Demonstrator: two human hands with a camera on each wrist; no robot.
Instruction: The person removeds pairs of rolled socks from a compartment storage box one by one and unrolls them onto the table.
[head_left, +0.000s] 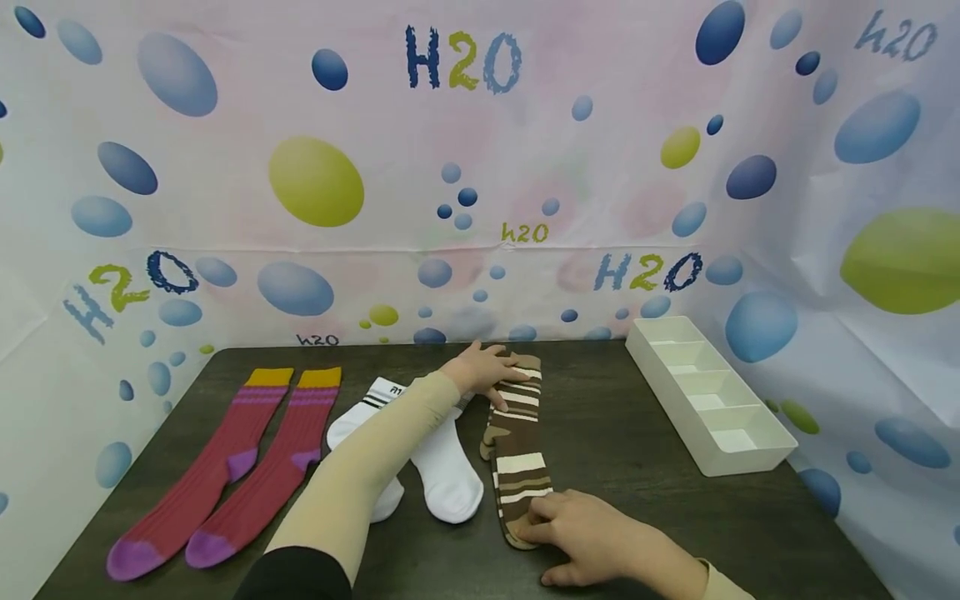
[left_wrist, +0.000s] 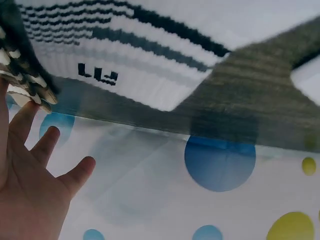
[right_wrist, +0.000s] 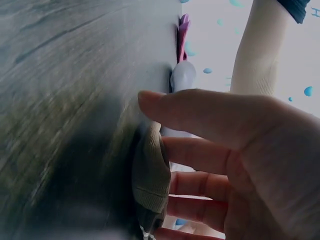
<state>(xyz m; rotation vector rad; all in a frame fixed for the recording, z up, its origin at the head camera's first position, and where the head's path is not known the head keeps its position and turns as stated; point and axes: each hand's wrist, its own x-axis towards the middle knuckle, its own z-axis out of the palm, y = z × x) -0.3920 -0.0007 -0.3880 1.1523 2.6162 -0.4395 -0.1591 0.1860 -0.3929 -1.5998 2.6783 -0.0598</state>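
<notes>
A pair of brown socks with cream and tan stripes (head_left: 519, 442) lies stacked lengthwise on the dark table, cuffs toward the back. My left hand (head_left: 483, 371) rests across the cuff end with its fingers spread; in the left wrist view its fingertips meet the striped edge (left_wrist: 31, 82). At the near end, the fingers of my right hand (head_left: 588, 533) touch the tan toe (right_wrist: 151, 172), the thumb standing apart from it. White socks with black stripes (head_left: 452, 479) lie just left, partly hidden under my left forearm.
Two red socks with purple toes and yellow cuffs (head_left: 288, 467) lie side by side on the left of the table (head_left: 600, 442). A white box with several compartments (head_left: 712, 454) stands at the right. A bubble-patterned sheet (head_left: 480, 150) hangs behind the table's back edge.
</notes>
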